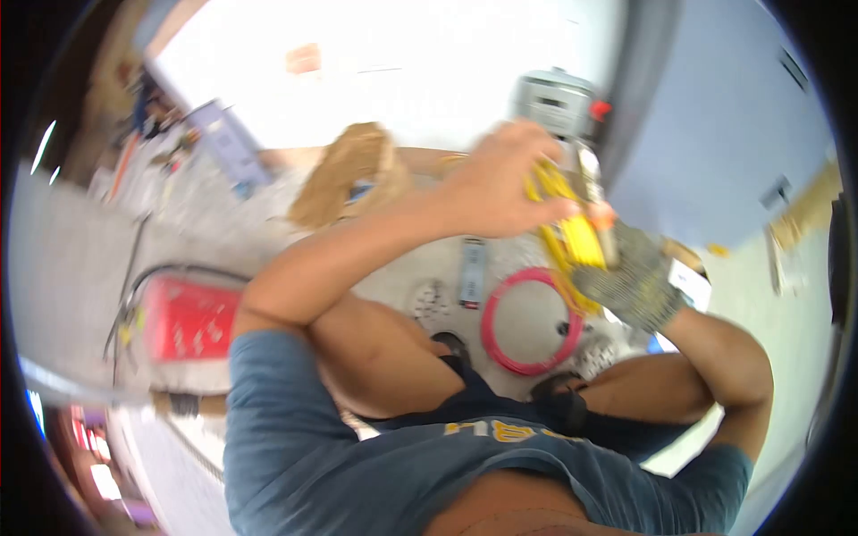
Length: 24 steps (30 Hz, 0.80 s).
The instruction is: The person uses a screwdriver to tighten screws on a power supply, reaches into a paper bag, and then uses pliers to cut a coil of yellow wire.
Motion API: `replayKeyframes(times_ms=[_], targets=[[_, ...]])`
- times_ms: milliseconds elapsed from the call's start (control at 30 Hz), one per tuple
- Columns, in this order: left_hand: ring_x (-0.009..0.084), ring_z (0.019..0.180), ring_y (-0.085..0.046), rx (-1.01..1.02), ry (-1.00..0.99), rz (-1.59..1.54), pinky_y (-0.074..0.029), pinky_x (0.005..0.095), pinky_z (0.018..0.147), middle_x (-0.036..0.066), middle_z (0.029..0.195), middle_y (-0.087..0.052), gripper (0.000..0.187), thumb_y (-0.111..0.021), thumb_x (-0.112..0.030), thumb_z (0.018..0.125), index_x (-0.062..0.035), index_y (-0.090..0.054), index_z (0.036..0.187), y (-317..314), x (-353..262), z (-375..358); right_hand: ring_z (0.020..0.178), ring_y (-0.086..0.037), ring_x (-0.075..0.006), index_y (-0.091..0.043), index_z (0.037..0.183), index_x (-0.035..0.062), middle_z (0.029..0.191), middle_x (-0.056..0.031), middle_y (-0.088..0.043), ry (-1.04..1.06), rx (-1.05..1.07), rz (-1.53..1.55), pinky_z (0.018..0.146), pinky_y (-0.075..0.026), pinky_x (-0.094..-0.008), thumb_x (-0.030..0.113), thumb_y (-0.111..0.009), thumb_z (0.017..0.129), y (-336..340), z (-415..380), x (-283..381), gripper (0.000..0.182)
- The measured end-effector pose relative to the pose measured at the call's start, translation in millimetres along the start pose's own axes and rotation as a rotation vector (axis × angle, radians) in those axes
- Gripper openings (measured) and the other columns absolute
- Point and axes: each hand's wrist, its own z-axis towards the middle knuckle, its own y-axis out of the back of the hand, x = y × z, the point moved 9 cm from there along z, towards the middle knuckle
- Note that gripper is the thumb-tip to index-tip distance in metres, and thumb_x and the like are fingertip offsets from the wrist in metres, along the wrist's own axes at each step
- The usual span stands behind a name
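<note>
A bundle of yellow wire is raised in front of me, between my two hands. My left hand, bare and smeared by motion, reaches across with its thumb and fingers closed at the bundle's left side. My right hand, in a grey knitted glove, grips the bundle from the lower right. A slim object with a pale, shiny upper end stands beside the wire; its kind is too blurred to tell. Below, a coil of pink wire lies on the floor between my feet.
A grey box with a red knob is ahead, beside a blue-grey panel. An open brown paper bag stands left of centre. A narrow grey-blue packet lies near the pink coil. A red case sits at left.
</note>
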Motion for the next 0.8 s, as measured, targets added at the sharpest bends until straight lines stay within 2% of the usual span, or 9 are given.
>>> replayKeyframes(times_ms=[33,133,267,333,533,633,733,767,800], targets=[[0.0309,0.109,-0.058,0.134,-0.081,-0.036,-0.045,0.0435,0.094,0.015,0.115,-0.06,0.046,-0.077,-0.035,0.082,-0.0011,-0.065,0.112,-8.7,-4.5,-3.0,0.078,-0.065,-0.0223,-0.061,0.109,0.0062,0.087,-0.0095,-0.066,0.106,-0.019,-0.139,0.071,-0.053,-0.0353,0.024,-0.079,0.075,0.2,0.6,7.8,0.042],[0.0266,0.104,-0.063,0.375,0.068,-0.147,-0.048,0.0391,0.09,0.011,0.108,-0.067,0.045,-0.076,-0.037,0.084,-0.0013,-0.069,0.11,-15.2,1.5,-12.2,0.082,-0.065,-0.0255,-0.061,0.107,0.0047,0.094,-0.0103,-0.065,-0.161,0.151,0.112,0.074,-0.053,-0.0355,0.017,-0.08,0.07,-12.6,-1.5,-2.1,0.043],[0.0117,0.07,-0.063,0.589,0.246,-0.507,-0.048,0.0302,0.064,0.006,0.082,-0.073,0.025,-0.074,-0.027,0.089,-0.005,-0.075,0.1,-33.6,3.7,-28.9,0.09,-0.066,-0.028,-0.067,0.102,0.0048,0.105,-0.0138,-0.064,-0.217,0.293,-0.048,0.082,-0.053,-0.0379,0.013,-0.079,0.067,-22.0,-9.6,-4.2,0.038],[0.009,0.07,-0.06,0.799,0.275,-0.549,-0.047,0.0293,0.062,0.005,0.083,-0.072,0.021,-0.072,-0.022,0.092,-0.0036,-0.074,0.101,-51.0,5.4,-43.9,0.093,-0.065,-0.0287,-0.068,0.104,0.005,0.106,-0.0142,-0.064,0.188,0.222,-0.186,0.085,-0.052,-0.0381,0.012,-0.078,0.067,-22.3,-12.9,14.4,0.039],[0.017,0.065,-0.061,0.366,0.033,-0.529,-0.045,0.0324,0.059,0.011,0.08,-0.07,0.022,-0.068,-0.02,0.094,0.0014,-0.069,0.096,-36.1,-3.0,-38.2,0.095,-0.064,-0.0286,-0.068,0.107,0.0041,0.106,-0.0126,-0.064,-0.008,0.285,-0.068,0.086,-0.052,-0.037,0.018,-0.078,0.071,-20.7,-9.9,-6.4,0.04],[0.0227,0.068,-0.063,0.427,0.207,-0.436,-0.046,0.0357,0.06,0.014,0.081,-0.069,0.018,-0.068,-0.016,0.091,0.0014,-0.068,0.092,-42.7,5.8,-39.5,0.094,-0.065,-0.0287,-0.068,0.101,0.0051,0.101,-0.0134,-0.065,-0.124,0.271,-0.022,0.084,-0.052,-0.0365,0.014,-0.073,0.072,-20.0,-5.2,-13.1,0.031],[0.026,0.074,-0.064,0.523,0.162,-0.263,-0.047,0.0389,0.064,0.018,0.087,-0.069,0.015,-0.067,-0.013,0.088,0.0007,-0.068,0.094,-64.6,21.3,-48.4,0.104,-0.065,-0.0372,-0.066,0.108,0.0068,0.107,-0.0164,-0.067,0.496,0.179,-0.371,0.091,-0.052,-0.0436,0.008,-0.07,0.073,-22.1,-10.4,26.3,0.035],[0.0242,0.072,-0.063,0.632,0.143,-0.246,-0.048,0.0376,0.064,0.017,0.084,-0.068,0.014,-0.067,-0.011,0.084,0.0002,-0.069,0.093,-78.7,30.1,-55.0,0.102,-0.064,-0.0386,-0.066,0.107,0.0116,0.105,-0.0155,-0.067,0.199,0.236,-0.161,0.091,-0.052,-0.0456,0.005,-0.07,0.071,-24.9,-5.7,10.2,0.037],[0.0224,0.07,-0.062,0.736,0.113,-0.234,-0.049,0.0362,0.064,0.016,0.08,-0.068,0.015,-0.068,-0.01,0.081,-0.0003,-0.069,0.092,-94.7,34.0,-65.7,0.102,-0.064,-0.0378,-0.066,0.103,0.0156,0.103,-0.0148,-0.066,0.671,0.113,-0.539,0.089,-0.052,-0.0448,0.004,-0.07,0.07,-25.8,-24.7,28.2,0.036]])
